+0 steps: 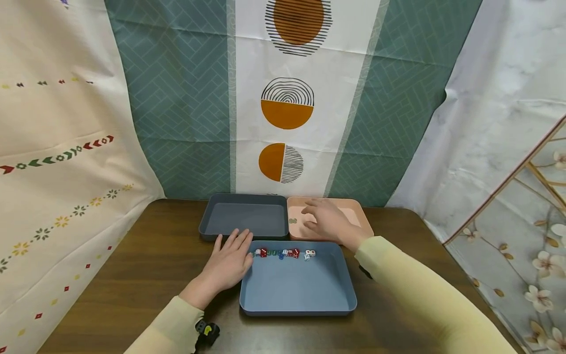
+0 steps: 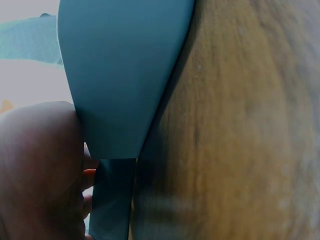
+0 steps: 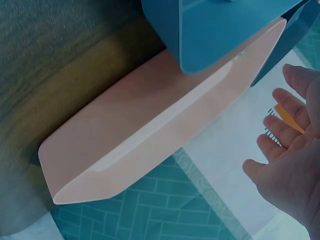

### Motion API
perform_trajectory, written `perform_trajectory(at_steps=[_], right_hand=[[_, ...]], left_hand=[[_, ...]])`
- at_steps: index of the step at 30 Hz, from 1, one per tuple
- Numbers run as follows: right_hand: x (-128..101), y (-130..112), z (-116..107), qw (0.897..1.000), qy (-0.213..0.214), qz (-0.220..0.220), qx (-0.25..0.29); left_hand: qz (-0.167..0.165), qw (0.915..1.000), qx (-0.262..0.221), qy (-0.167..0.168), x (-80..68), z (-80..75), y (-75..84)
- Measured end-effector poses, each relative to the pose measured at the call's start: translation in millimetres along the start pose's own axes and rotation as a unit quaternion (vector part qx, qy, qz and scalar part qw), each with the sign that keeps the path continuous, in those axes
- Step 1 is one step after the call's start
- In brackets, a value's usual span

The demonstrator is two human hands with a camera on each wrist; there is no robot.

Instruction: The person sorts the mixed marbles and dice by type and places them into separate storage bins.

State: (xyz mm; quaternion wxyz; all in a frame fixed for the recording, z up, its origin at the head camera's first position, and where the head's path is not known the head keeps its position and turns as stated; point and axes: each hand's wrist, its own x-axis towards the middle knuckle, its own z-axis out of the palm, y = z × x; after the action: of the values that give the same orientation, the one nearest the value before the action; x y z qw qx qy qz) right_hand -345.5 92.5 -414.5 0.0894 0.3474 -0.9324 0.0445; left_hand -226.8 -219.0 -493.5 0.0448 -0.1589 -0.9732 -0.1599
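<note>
My left hand [image 1: 231, 260] lies over the left rim of the blue tray [image 1: 298, 290], its fingers straight and spread. Along that tray's far side runs a row of small pieces: white dice [image 1: 308, 253], red dice [image 1: 293, 253], and little green and blue pieces [image 1: 281, 255]. Above the pink tray [image 1: 360, 216] hovers my right hand [image 1: 329, 220], fingers loosely bent and apart. In the right wrist view nothing shows between those fingers [image 3: 285, 132]. Small greenish pieces [image 1: 293, 221] sit at the pink tray's left end.
Behind my left hand stands a dark grey tray [image 1: 247, 216], side by side with the pink one. All three trays are on a brown wooden table [image 1: 146, 265]. Patterned cloths [image 1: 185, 98] hang at the back and on both sides.
</note>
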Motion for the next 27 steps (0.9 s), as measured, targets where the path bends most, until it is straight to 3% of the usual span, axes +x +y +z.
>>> perform_trajectory(at_steps=[12, 27], right_hand=[[-20.2, -20.2, 3.3, 0.998, 0.01, -0.006, 0.06], [-36.3, -38.0, 4.9, 0.996, -0.001, -0.042, 0.084]], left_hand=[[-0.002, 0.9999, 0.005, -0.012, -0.3, -3.5, 1.8], [-0.003, 0.9999, 0.003, -0.015, 0.2, -5.1, 3.1]])
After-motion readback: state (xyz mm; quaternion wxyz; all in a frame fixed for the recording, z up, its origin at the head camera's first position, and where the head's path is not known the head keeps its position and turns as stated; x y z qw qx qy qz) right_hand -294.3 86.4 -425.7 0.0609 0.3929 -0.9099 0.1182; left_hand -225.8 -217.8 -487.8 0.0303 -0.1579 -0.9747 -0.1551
